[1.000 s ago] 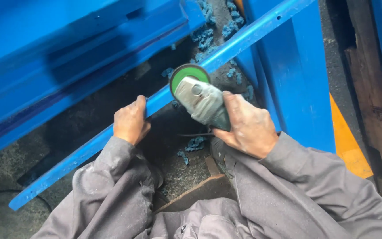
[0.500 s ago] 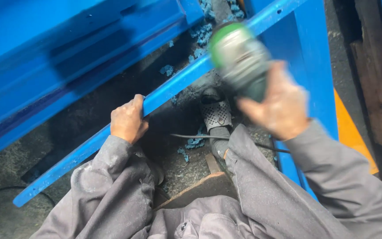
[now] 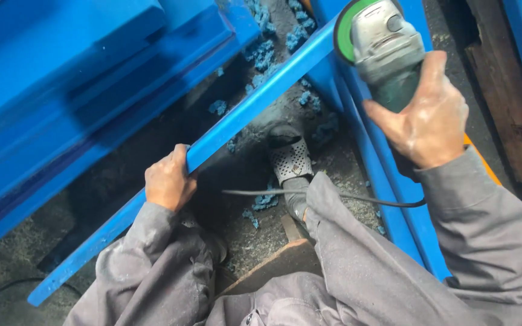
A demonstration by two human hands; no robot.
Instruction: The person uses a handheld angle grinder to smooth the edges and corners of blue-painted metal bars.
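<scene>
Sleeves and trousers: grey work clothing (image 3: 357,271) fills the bottom of the view, with both arms reaching up and away from the camera.
Left hand: the left hand (image 3: 167,181) is closed over the upper edge of a long blue steel bar (image 3: 243,115), fingers curled across the top and knuckles toward the camera.
Bar: the blue steel bar runs on a slant from low left to high right, passing under the left hand and on up to the tool at its far end.
Cord: a thin black cable (image 3: 357,198) crosses the lap from the middle of the view toward the right sleeve.
Shoe: a grey perforated shoe (image 3: 291,160) rests on the ground just below the bar, between the two arms.
Ground: dark gritty floor (image 3: 255,229) with scattered blue flakes (image 3: 264,55), thickest beyond the bar.
Right hand: the right hand (image 3: 427,121) is wrapped firmly around the dark body of an angle grinder (image 3: 382,45), thumb on the near side.
Grinder: the grey gear head points up and left; its green-rimmed disc sits at the upper stretch of the bar, though true contact cannot be told.
Left background: large blue painted steel sections (image 3: 74,90) lie alongside, well apart from the hands.
Right background: upright blue beams (image 3: 394,199), an orange edge and worn wood (image 3: 515,121) beyond them.
</scene>
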